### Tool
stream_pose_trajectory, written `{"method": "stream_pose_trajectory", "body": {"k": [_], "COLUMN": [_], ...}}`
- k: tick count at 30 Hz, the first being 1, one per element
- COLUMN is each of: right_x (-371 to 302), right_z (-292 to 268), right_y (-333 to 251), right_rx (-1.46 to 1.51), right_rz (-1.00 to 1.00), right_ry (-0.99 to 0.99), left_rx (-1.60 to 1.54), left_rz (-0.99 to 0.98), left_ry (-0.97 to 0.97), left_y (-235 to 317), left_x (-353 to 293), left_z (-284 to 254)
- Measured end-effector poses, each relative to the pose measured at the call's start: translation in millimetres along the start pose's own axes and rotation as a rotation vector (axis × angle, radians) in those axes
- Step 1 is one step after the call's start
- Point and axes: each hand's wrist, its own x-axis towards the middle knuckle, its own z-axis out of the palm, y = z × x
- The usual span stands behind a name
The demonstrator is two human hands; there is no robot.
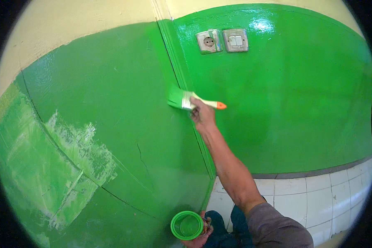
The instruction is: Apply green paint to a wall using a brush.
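Note:
My right hand [202, 112] is closed round a flat paintbrush [187, 99] near its metal band. Green paint coats the bristles, which rest against the green wall [111, 82] just left of the corner strip [175, 62]. The pale handle points right and ends in an orange tip. Low in the view, my left hand [204, 231] grips a small round paint can [187, 225] from its right side and underneath. Its rim is green, and green paint shows inside. Part of the left hand is hidden by the can.
On the right-hand wall [285, 95], glossy green, sit a paint-smeared socket [209, 41] and a light switch [235, 40]. Cracks and a scraped, whitish patch [53, 165] mark the left wall. White floor tiles [291, 200] meet a grey skirting strip [310, 173].

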Motion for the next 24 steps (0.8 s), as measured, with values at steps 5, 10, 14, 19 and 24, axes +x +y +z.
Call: {"method": "stream_pose_trajectory", "body": {"k": [5,10,14,19,24], "right_x": [-19.9,-32.7,-27.3,-15.8,-15.6], "right_z": [-54.4,-48.1,30.4,115.7,62.6], "right_y": [31.4,-2.6,-40.2,-86.4,-51.7], "right_rx": [-0.105,-0.736,-0.782,-0.289,-0.059], "right_rz": [-0.055,-0.46,-0.58,-0.616,-0.391], "right_ry": [0.182,0.306,0.18,0.029,0.021], "left_rx": [0.136,0.177,0.55,-0.039,0.187], "left_rz": [-0.022,-0.017,0.019,-0.007,-0.016], "left_ry": [-0.153,-0.121,0.091,-0.047,-0.04], "left_y": [3.2,10.8,16.6,16.0,12.4], "left_x": [2.3,-7.6,-9.1,-6.6,-3.3], "left_z": [-4.3,1.5,-1.3,-13.6,-4.5]}}
